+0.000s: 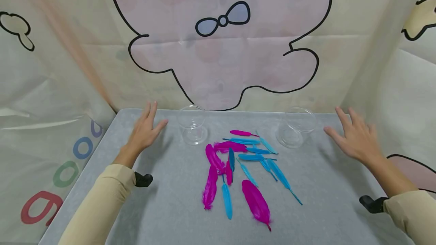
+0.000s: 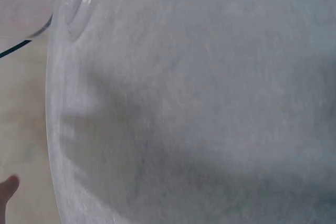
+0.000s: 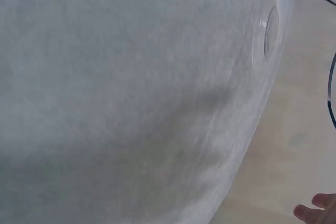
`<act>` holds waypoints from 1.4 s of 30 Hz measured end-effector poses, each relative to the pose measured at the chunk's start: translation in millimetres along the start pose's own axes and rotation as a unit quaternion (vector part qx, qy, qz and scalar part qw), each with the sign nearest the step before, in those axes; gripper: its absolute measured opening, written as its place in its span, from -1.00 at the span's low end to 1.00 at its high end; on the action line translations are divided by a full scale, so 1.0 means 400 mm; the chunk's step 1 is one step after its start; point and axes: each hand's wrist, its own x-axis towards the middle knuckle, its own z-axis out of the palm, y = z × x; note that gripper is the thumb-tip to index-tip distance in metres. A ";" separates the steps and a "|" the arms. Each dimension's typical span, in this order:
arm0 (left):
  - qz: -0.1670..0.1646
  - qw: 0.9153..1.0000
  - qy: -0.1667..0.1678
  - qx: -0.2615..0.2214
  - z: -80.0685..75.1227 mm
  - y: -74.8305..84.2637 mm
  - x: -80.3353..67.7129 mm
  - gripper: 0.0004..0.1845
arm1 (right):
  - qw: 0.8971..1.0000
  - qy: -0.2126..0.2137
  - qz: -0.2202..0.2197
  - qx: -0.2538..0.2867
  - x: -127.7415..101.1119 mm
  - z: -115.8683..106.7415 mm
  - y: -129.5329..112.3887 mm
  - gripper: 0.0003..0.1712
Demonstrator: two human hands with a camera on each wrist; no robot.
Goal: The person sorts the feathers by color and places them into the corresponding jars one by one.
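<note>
My left hand (image 1: 142, 131) hovers over the table's left side with fingers spread, holding nothing. The nearest thing to it is a clear plastic cup (image 1: 192, 126). On the other side my right hand (image 1: 355, 138), also spread and holding nothing, is just right of a second clear cup (image 1: 295, 128). Between the cups and nearer the front lies a loose scatter of magenta feathers (image 1: 256, 201) and blue feathers (image 1: 227, 199), some overlapping. Only fingertips (image 2: 7, 187) show in the left wrist view. The right wrist view catches fingertips (image 3: 307, 213) and a cup base (image 3: 271, 34).
A grey cloth covers the table (image 1: 170, 207). Behind its back edge hangs a pale curtain (image 1: 357, 63) with a cartoon animal and a blue bow tie (image 1: 207, 26). More printed sheet (image 1: 41, 135) hangs at the left. Black wrist mounts (image 1: 144, 180) stick out by the sleeves.
</note>
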 end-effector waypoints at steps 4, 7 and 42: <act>0.005 0.997 -0.031 -0.076 0.006 0.008 -0.001 -0.07 | 0.998 -0.013 0.011 0.068 -0.020 0.001 -0.015 -0.05; 0.006 0.993 -0.051 -0.102 0.010 0.015 -0.003 -0.01 | 0.992 -0.026 0.019 0.123 -0.032 0.001 -0.023 -0.03; 0.009 0.970 -0.076 -0.229 0.083 0.119 -0.001 0.27 | 0.957 -0.080 0.041 0.276 -0.119 0.082 -0.170 0.04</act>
